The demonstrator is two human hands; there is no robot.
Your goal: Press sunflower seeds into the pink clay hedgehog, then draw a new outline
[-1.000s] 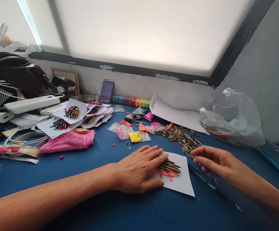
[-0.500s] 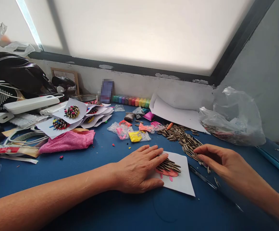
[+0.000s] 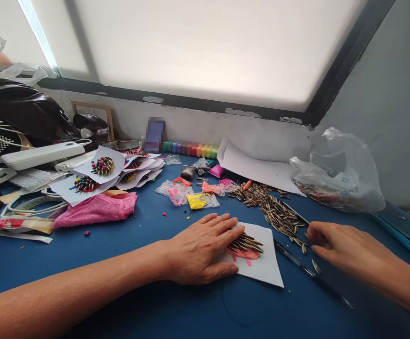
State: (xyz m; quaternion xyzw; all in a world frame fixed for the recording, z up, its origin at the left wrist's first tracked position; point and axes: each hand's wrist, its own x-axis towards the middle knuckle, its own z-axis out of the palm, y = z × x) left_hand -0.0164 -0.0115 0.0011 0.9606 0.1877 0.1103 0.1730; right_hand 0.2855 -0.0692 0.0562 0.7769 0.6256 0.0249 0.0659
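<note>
My left hand lies flat with its fingers stretched out, pressing a white paper card onto the blue table. On that card is a salmon-pink clay shape with sunflower seeds stuck in it like spines; my fingers cover part of it. My right hand is curled just right of a loose pile of striped sunflower seeds, thumb and forefinger drawn close. Whatever is between those fingertips, if anything, I cannot make out. A pen lies between the card and my right hand, beside a stray seed.
Small packets of coloured clay, including a yellow one, lie beyond my left hand. Seed-studded cards are stacked at left near a pink cloth. A clear plastic bag sits back right, beside curved white paper.
My right hand has drawn back to the right, away from the seed pile. My left hand stays on the card, and the view has shifted slightly.
</note>
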